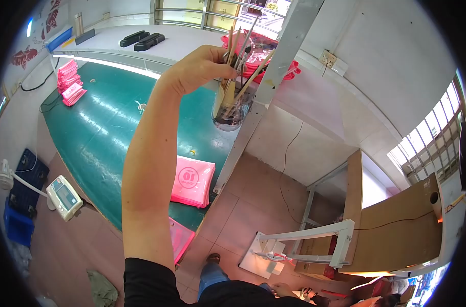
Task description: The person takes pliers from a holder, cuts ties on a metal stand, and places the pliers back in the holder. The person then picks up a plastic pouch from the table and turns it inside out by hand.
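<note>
One left hand (205, 65) at clear jar (229, 121)

Thumb and fingers are touching the sticks and tools (241, 59) poking out of the jar; can't tell whether they're clenching any. Jar is standing at the green table (102, 128) edge, beside the pale post (284, 66). Right hand (282, 290) is resting near the bottom edge, grip unclear. Pink printed stack (193, 181) is lying nearer the body.

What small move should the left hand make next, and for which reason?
Probably pinch only one of the slim tools and draw it slowly upward: the left hand is at their upper parts, and they stand crowded and leaning in the clear jar, so neighbours might catch.
</note>
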The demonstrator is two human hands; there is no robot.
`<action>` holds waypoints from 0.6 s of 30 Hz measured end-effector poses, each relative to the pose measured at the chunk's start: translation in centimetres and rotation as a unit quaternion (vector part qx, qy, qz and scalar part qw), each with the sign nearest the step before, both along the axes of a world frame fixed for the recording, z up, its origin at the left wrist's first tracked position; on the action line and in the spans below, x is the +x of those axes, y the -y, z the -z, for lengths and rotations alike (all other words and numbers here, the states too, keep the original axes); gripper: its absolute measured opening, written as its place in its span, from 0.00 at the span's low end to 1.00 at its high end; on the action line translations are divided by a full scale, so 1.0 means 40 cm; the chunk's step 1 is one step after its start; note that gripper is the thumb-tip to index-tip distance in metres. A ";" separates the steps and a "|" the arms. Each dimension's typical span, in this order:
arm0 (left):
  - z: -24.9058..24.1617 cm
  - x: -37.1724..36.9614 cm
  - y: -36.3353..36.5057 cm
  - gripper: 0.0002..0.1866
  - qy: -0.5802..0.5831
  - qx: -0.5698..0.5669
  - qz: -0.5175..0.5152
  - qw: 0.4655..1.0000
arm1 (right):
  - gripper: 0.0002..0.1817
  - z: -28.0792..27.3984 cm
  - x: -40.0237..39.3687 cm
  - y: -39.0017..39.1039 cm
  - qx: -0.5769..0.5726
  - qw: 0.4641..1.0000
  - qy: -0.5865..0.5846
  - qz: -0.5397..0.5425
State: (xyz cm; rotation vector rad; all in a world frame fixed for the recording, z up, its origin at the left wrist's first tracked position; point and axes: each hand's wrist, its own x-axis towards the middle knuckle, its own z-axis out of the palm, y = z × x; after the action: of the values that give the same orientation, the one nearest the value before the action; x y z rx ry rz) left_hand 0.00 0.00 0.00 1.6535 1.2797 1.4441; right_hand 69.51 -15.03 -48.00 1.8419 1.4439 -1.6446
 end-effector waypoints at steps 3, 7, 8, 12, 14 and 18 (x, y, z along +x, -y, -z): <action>0.004 0.006 0.007 0.12 0.014 0.010 -0.007 1.000 | 0.19 -0.007 0.016 -0.002 0.008 1.000 -0.003 -0.013; 0.003 0.007 0.005 0.12 -0.003 0.022 -0.023 0.999 | 0.11 0.019 0.025 -0.007 0.010 1.000 0.004 -0.020; 0.002 0.010 0.008 0.12 -0.009 0.023 -0.035 0.999 | 0.16 0.026 0.031 -0.008 -0.010 0.999 0.023 -0.034; -0.002 0.018 0.019 0.12 -0.019 0.018 -0.043 0.999 | 0.15 0.036 0.038 -0.002 -0.017 0.999 0.023 -0.017; -0.003 0.020 0.023 0.13 -0.027 0.015 -0.054 0.998 | 0.15 0.072 0.057 -0.002 -0.023 1.000 0.011 0.002; -0.002 0.024 0.030 0.13 -0.029 0.011 -0.059 0.998 | 0.15 0.086 0.061 -0.007 -0.013 0.999 0.021 -0.028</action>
State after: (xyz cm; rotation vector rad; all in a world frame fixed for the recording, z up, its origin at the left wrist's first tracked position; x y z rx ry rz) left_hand 0.95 -1.19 0.09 1.6679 1.4202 1.4939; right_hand 71.96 -14.76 -51.46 1.7952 1.4365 -1.5809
